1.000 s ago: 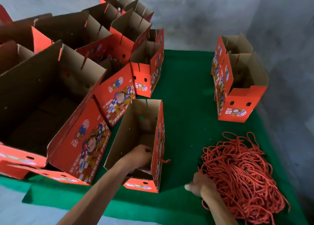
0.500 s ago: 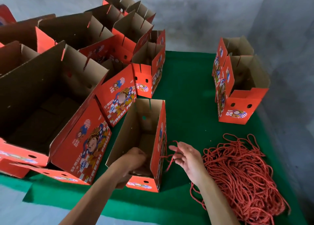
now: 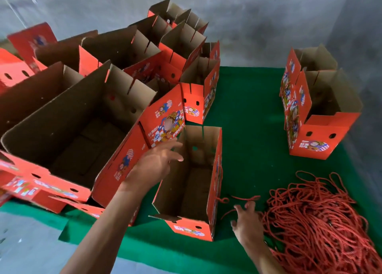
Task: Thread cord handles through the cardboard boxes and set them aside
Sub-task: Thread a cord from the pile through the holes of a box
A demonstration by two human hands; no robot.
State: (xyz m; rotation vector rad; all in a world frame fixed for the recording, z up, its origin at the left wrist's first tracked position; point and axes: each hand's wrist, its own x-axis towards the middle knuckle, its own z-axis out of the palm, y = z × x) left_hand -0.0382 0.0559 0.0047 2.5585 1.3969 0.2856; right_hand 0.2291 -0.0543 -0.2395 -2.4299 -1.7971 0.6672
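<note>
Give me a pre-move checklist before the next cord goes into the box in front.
1. Box in front upright, top open: ok.
2. Cord already hanging on its right side: ok, though whether it is secured inside: cannot tell.
3. Left hand steadying the box: not ok, it hovers open above the left wall.
4. Right hand holding a cord: not ok, fingers spread.
5. Cord pile beside the right hand: ok.

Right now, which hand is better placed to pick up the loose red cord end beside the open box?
The right hand. It is spread open right by the loose red cord end and the red cord pile. The left hand is open over the small open cardboard box, farther from it.
</note>
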